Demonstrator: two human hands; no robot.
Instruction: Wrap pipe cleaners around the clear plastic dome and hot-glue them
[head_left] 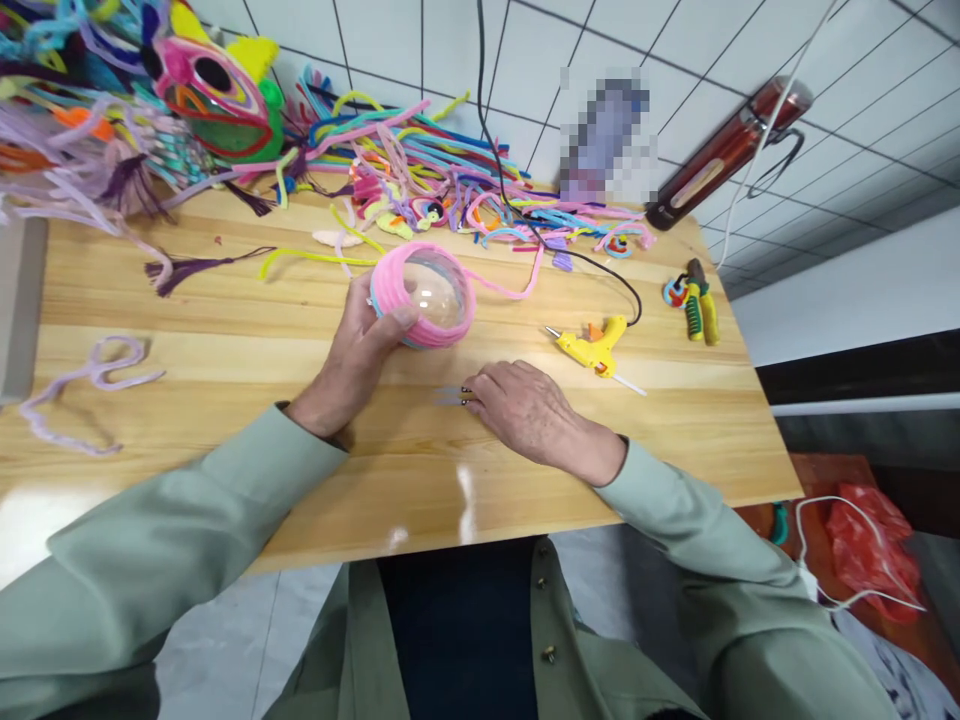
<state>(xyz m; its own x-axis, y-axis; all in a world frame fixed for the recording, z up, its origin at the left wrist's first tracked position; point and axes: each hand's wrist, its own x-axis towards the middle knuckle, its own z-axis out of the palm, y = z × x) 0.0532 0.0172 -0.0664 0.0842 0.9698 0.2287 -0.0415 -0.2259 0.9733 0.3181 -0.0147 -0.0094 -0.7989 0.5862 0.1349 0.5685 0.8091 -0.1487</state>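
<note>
My left hand (361, 345) is closed around a clear round container (439, 335) wrapped in fuzzy pink pipe cleaner, with a little light blue near its base. It is tilted so its clear inside faces up, my thumb lying over the near rim. A loose pink pipe cleaner strand (510, 292) trails from behind it to the right. My right hand (521, 410) rests low over the table, fingers curled on a pair of small thread snips (451, 396). Their two blades point left and stand slightly apart; my hand covers the handles.
A yellow hot glue gun (592, 348) lies to the right, its black cord running back. Beyond it are green-yellow pliers (703, 312) and a red thermos (724, 155). Many coloured pipe cleaners (420, 150) and a cat-like mask (214, 90) fill the back. A lilac strand (97, 375) lies left.
</note>
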